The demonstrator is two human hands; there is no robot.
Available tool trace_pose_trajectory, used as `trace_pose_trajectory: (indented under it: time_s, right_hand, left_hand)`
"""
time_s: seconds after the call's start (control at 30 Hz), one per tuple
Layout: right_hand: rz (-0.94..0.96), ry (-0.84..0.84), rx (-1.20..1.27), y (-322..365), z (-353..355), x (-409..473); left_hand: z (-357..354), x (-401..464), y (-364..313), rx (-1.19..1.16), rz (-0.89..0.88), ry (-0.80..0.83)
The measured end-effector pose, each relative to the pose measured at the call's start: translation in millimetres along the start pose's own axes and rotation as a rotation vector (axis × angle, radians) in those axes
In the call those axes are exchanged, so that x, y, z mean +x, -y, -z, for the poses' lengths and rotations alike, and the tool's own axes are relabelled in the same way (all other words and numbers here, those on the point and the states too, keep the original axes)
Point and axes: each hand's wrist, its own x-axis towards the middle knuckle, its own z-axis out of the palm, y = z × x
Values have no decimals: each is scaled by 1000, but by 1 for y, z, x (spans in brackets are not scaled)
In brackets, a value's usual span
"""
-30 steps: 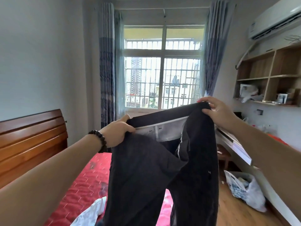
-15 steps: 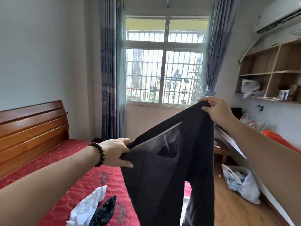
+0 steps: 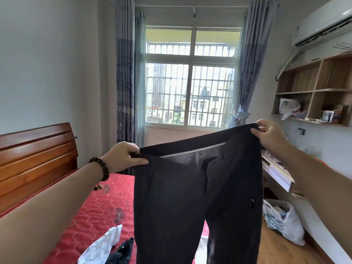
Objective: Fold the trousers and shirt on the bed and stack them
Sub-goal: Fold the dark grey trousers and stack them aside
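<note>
Dark trousers [image 3: 186,202] hang in the air in front of me, waistband up and stretched wide, both legs dangling past the bottom of the view. My left hand [image 3: 123,156] grips the left end of the waistband, thumb on the front. My right hand [image 3: 268,133] pinches the right end, held higher than the left. A white shirt [image 3: 102,246] lies crumpled on the red bed [image 3: 95,210] below my left arm, with a small black item [image 3: 122,253] beside it. The trousers hide part of the bed.
A wooden headboard [image 3: 36,159] stands at the left. A white desk [image 3: 276,174] runs along the right wall under wooden shelves [image 3: 314,92], with a plastic bag [image 3: 283,221] on the wood floor. A barred window [image 3: 190,96] with curtains is straight ahead.
My left hand rose and moved left, pulling the waistband taut. The trousers turned from a slanted, collapsed drape to a flat, front-facing spread.
</note>
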Motion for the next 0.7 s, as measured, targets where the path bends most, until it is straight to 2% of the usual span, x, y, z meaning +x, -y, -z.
trace_pose_trajectory:
  time_s: [0.07,0.17,0.3,0.53,0.7]
  right_hand:
    - [-13,-18,22,-1,3,-1]
    - [-38,-25,131,-3,7,-3]
    - [-78,1,254,0,7,-3]
    - [-143,137,539,-1,5,-5]
    - [-180,283,667,1,7,-13]
  left_hand:
    - [4,0,-1,128,-70,29]
    - [9,3,5,84,-59,-115]
    - [14,11,6,-159,10,-341]
    - [22,13,-11,-384,69,-451]
    - [26,6,-29,-816,181,-518]
